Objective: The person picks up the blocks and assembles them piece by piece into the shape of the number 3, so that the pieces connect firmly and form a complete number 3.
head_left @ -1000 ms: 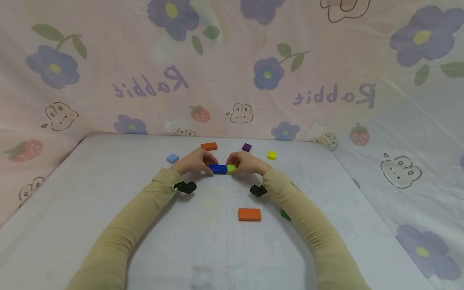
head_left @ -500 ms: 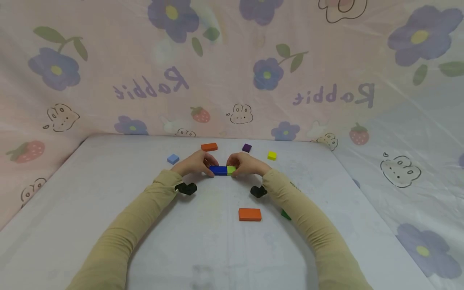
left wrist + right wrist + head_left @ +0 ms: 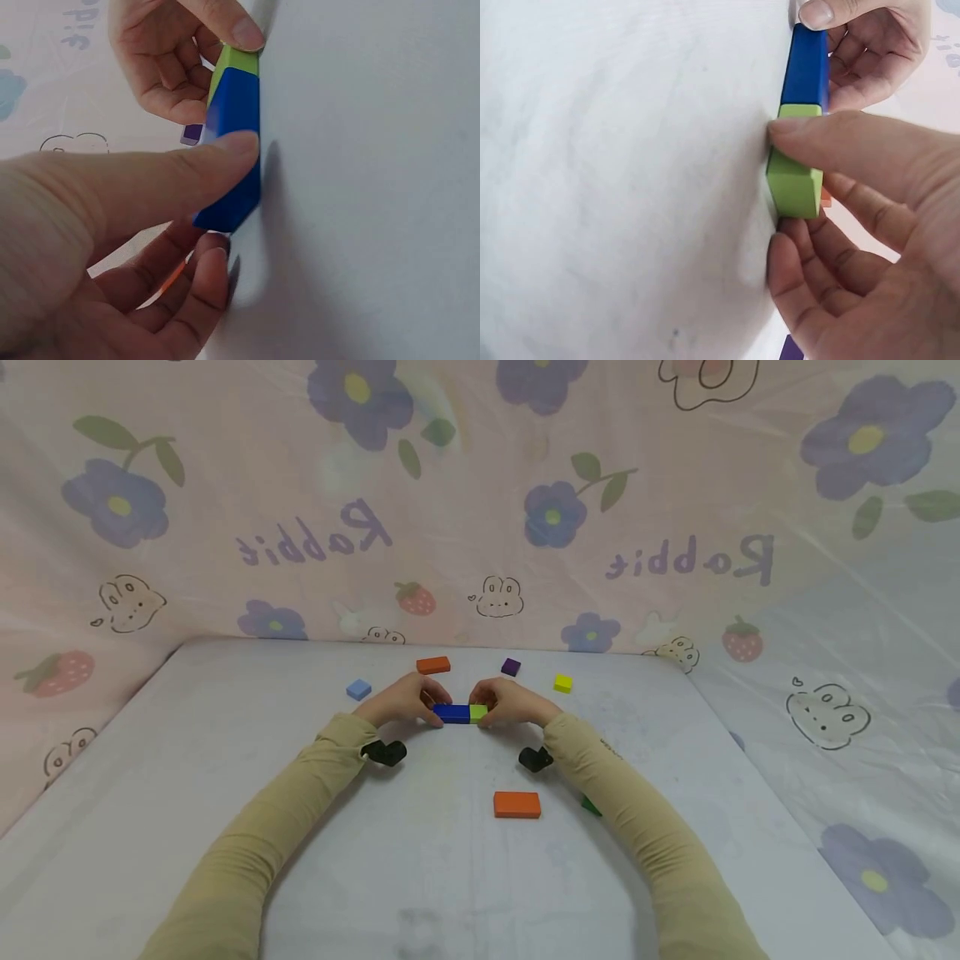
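A long blue block (image 3: 452,714) and a light green block (image 3: 477,714) lie end to end on the white table, their ends meeting. My left hand (image 3: 408,698) holds the blue block, thumb on its near face and fingers behind it. On the other side my right hand (image 3: 513,701) pinches the light green block (image 3: 795,184) between thumb and fingers. In the left wrist view the thumb crosses the blue block (image 3: 236,112). Parts of the fingers are hidden behind the blocks in the head view.
An orange block (image 3: 517,805) lies nearer the body, with a green block (image 3: 591,806) partly under the right sleeve. Farther back are another orange block (image 3: 433,665), a purple block (image 3: 511,667), a yellow block (image 3: 563,682) and a light blue block (image 3: 358,690). A patterned curtain (image 3: 450,527) hangs behind.
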{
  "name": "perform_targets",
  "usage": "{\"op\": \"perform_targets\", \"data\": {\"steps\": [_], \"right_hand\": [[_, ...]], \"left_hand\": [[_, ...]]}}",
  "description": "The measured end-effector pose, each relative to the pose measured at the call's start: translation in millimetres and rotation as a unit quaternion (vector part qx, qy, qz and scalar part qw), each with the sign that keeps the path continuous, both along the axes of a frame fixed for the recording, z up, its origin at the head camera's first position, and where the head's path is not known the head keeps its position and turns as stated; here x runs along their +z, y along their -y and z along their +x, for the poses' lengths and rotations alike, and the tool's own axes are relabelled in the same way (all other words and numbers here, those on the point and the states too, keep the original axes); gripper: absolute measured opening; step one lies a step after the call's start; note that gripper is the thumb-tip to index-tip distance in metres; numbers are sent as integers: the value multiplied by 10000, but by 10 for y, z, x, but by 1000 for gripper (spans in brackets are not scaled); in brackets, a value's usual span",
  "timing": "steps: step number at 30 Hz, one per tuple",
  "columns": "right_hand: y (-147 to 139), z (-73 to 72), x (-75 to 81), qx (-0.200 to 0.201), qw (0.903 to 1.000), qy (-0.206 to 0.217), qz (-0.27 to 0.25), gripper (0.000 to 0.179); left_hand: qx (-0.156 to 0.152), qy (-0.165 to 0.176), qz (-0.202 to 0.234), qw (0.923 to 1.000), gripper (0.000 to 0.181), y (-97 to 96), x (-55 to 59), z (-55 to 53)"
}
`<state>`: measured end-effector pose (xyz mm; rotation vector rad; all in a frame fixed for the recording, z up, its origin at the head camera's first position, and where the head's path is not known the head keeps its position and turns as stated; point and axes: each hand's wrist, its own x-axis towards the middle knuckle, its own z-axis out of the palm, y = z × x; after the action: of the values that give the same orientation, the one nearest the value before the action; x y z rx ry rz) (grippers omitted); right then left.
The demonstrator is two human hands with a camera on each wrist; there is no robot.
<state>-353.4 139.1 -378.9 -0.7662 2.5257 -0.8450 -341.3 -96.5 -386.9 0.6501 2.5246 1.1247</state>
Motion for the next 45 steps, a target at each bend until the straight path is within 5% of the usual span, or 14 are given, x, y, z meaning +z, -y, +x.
{"op": "perform_targets", "data": {"steps": [13,31,45], "right_hand": [[-22,3,-7,16,10000,-33,-32,35],[-76,33,53,0,9998,75,-160,36],[-301,0,345,56,9982,-61,-595,43]], "left_hand": [[200,159,169,9995,24,53,67,65],[224,217,207,9993,23,60,2,-18],[78,131,196,9997,23,73,19,-1]]}}
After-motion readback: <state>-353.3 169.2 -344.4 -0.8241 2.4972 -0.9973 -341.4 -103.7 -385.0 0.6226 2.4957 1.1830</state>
